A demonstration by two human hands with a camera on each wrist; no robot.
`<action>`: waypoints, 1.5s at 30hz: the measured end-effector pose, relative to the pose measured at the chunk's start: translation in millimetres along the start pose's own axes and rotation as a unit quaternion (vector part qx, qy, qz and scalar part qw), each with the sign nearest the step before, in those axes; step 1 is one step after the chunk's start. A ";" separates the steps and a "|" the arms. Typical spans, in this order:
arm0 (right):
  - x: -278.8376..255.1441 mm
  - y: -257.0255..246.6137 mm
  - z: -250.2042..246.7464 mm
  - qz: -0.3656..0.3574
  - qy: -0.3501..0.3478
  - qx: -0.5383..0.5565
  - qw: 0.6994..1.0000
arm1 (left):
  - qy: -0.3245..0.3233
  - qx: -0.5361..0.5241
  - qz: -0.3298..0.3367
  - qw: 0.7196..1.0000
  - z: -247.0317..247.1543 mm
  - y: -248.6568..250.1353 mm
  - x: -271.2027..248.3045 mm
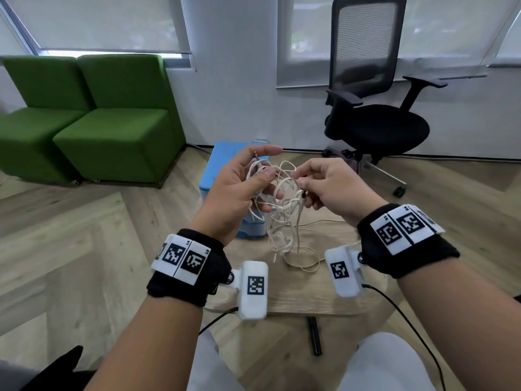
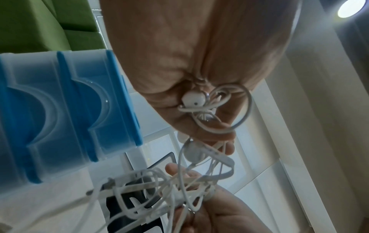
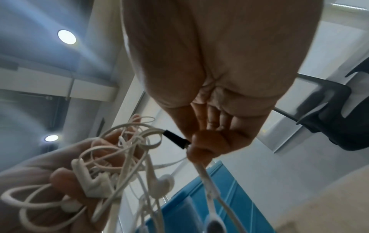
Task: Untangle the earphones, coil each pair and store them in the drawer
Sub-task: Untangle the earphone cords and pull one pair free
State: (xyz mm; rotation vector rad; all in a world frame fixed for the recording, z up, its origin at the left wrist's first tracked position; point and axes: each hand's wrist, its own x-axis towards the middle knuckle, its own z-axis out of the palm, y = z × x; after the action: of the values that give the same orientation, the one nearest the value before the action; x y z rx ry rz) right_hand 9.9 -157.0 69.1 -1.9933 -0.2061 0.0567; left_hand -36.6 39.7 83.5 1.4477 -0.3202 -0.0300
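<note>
While earphones (image 1: 277,198) hang as one white knot between both hands above counter (image 1: 310,300), task barely begun: nothing separated, nothing coiled, blue drawer unit (image 1: 222,159) behind shows shut. Left hand (image 1: 239,187) cradles bulk, thumb and fingers curled round loops. Right hand (image 1: 335,187) pinches cord beside black plug sleeve (image 3: 175,139). Cords thin, rubbery, springy; buds smooth, glossy plastic; loose tails trail onto wood-grain counter.
</note>
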 end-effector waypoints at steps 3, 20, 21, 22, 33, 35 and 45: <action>-2.4 -3.8 -1.2 -0.033 0.005 -0.080 0.996 | -0.001 0.004 -0.009 1.000 0.8 1.4 0.1; -22.8 -23.0 8.4 -0.286 0.016 -0.141 0.948 | 0.020 -0.034 -0.022 0.999 -1.1 0.4 7.8; -21.9 -22.4 9.4 -0.284 0.017 -0.144 0.948 | 0.021 -0.031 -0.023 0.999 -1.4 0.8 7.6; -21.8 -22.5 9.8 -0.274 0.018 -0.138 0.952 | 0.021 -0.026 -0.025 0.999 -2.1 0.5 6.7; -7.2 -31.2 1.8 -0.062 0.134 0.167 0.975 | 0.049 0.040 -0.042 0.997 -1.0 -8.1 4.7; -9.3 -30.6 1.2 -0.047 0.105 0.164 0.980 | 0.043 0.045 -0.042 0.997 -0.8 -7.3 5.4; -28.9 -32.7 -0.6 -0.155 -0.017 -0.126 0.980 | 0.064 0.081 -0.038 0.994 1.1 -7.6 12.4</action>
State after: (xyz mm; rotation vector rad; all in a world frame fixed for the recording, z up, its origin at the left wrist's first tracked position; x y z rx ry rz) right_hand -22.3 -149.2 97.4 -2.1885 -0.5679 -0.1423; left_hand -23.6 35.0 78.6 1.6138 -0.1651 0.0281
